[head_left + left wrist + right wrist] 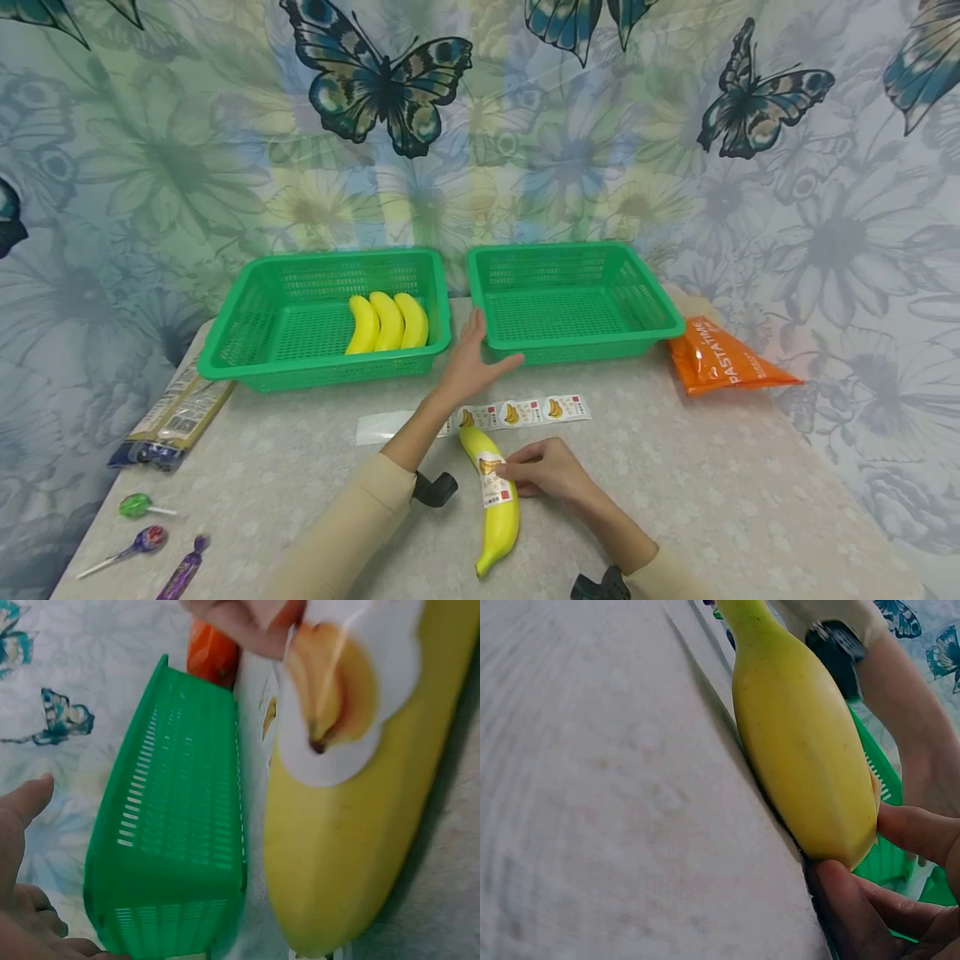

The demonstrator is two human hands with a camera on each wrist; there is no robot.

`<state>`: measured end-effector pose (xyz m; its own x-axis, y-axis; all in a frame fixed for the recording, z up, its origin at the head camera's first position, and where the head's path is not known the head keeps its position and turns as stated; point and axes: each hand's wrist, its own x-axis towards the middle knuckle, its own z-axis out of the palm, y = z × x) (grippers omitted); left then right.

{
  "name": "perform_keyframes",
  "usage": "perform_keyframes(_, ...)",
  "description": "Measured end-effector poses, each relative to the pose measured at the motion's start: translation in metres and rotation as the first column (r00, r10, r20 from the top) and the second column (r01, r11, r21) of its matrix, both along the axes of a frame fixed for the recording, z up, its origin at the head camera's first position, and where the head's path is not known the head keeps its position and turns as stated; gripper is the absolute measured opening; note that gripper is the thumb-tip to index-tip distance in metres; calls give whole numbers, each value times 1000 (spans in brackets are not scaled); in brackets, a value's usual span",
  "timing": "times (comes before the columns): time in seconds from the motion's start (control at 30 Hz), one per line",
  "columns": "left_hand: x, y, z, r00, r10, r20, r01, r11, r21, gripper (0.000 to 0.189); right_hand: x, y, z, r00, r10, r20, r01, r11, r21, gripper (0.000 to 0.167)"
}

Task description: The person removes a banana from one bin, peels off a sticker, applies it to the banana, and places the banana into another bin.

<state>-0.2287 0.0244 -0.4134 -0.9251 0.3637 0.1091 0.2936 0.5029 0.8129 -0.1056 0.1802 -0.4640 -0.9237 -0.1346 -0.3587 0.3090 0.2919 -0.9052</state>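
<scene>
A yellow banana [501, 533] lies lengthwise on the table with a white sticker [497, 493] on its upper side; a banana picture shows on it. My right hand [553, 473] grips the banana from the right, index finger on the sticker and thumb low at the side, as the right wrist view shows with its fingers [915, 829]. Over the far side of the sticker strip [566, 408], my left hand [468, 367] is raised with spread fingers and nothing in it. Part of that strip is hidden behind the left forearm.
Three bananas [387, 321] lie in the left green basket [322, 377]. Another green basket [592, 346] stands at the back right, beside an orange packet [720, 358]. Along the left edge are a gold packet [176, 417], two lollipops [137, 505] and a purple wrapped candy [182, 571].
</scene>
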Motion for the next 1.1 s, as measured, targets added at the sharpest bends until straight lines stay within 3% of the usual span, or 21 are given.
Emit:
perform_keyframes(0.37, -39, 23, -3, 994, 101, 45, -99, 994, -41, 110, 1, 0, 3, 1000, -10, 0, 10, 1000, 9, 36)
perform_keyframes(0.57, -54, 27, -8, 994, 104, 43, -101, 993, -53, 110, 1, 0, 3, 1000, -2, 3, 1, 999, 46, 37)
perform_keyframes(0.77, -58, 28, -9, 996, 84, 30, -81, 993, -86, 109, 3, 2, 4, 999, 37, -6, -37, 995, 90, 39)
perform_keyframes(1.1, -58, 27, -10, 996, 72, 51, -67, 995, -77, 120, 6, 1, 8, 1000, 27, -5, -26, 994, 110, 36)
